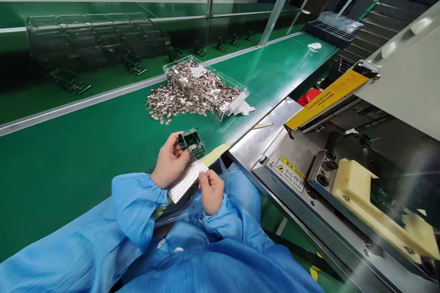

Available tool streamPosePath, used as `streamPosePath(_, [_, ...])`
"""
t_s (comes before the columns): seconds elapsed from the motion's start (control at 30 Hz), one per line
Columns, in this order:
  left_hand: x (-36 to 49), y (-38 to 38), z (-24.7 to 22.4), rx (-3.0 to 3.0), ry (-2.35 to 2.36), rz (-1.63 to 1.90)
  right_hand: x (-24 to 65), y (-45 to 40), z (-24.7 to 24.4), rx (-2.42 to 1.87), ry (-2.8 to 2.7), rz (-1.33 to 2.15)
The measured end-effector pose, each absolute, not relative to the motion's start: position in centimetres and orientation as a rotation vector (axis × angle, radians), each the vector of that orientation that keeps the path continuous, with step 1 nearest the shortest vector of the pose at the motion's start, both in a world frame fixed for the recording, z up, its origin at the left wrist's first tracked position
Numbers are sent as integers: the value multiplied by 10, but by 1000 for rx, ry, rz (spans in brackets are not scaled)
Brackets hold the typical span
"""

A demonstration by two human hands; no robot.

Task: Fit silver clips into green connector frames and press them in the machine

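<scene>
My left hand (172, 161) is closed around a small dark green and black plastic housing (193, 141), its square opening facing up. Below it lies a white sheet of small stickers (185, 181), marked off in fine rows, partly under my left wrist. At the right edge of that sheet, my right hand (211, 188) is closed, thumb and forefinger pinched together on it. Whether a single sticker is between those fingertips is too small to tell. A pale yellow strip (216, 153) sticks out beyond the sheet, beside clear plastic film.
A clear tray (237, 100) of small metal pieces lies tilted on the green bench (103, 146), with a loose pile (168, 103) spilled beside it. Dark assemblies (132, 63) stand behind the metal rail. At right is a machine with an injury warning label (290, 174).
</scene>
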State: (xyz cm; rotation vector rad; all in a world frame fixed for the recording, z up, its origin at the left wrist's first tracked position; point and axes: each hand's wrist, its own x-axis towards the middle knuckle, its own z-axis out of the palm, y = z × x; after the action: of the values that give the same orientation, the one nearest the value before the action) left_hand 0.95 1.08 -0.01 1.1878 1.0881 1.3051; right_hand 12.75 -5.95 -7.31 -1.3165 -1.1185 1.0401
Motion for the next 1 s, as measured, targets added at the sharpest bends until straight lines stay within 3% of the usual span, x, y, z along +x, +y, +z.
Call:
streamPosePath(0.6, [10,13,-4,1253,1153,1261,149,-56,-65,-1300,-1619,666])
streamPosePath(1.0, [11,14,-1,1212,1169,1294,158,-58,-73,-1371,-1725,828])
